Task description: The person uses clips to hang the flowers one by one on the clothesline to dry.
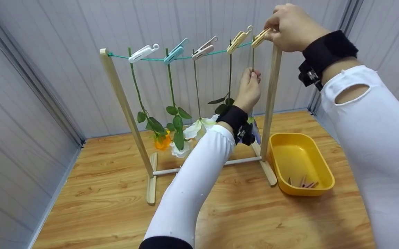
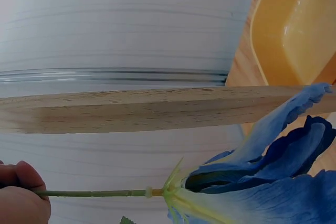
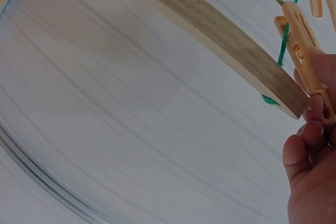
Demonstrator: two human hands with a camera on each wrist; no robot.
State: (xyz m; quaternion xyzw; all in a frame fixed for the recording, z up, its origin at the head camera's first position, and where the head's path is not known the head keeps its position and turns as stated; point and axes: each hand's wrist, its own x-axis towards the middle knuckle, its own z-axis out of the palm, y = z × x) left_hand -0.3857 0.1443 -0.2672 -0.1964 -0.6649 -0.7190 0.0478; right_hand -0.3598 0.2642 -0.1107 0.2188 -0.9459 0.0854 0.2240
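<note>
A small wooden drying rack [image 1: 125, 103] stands on a wooden table [image 1: 109, 221], with a green string [image 1: 185, 57] stretched between its two posts. Going left to right along the string, a white peg [image 1: 142, 53], a blue peg [image 1: 175, 53], another white peg [image 1: 203, 49] and a tan peg [image 1: 238, 41] each clip a flower stem that hangs head down.

Just right of these, near the right post [image 1: 270, 103], the left hand [image 1: 248, 90] reaches up from below and pinches a thin green stem [image 1: 253, 58] between fingers and thumb. The stem's long axis runs straight up and down, top end at the string. In the left wrist view its blue flower [image 2: 262, 177] hangs below the hand, close beside the post.

Directly above, the right hand [image 1: 291, 27] squeezes the tail of the last tan peg [image 1: 261, 37], fingers curled round it. That peg sits at the string, right over the stem's top end, so the right hand is the nearer to the meeting point of stem and string. Whether the peg's mouth already bites the stem cannot be told.

Farthest right, a yellow tray [image 1: 324, 173] rests on the table beside the rack's foot, holding a few spare pegs [image 1: 303, 182].
</note>
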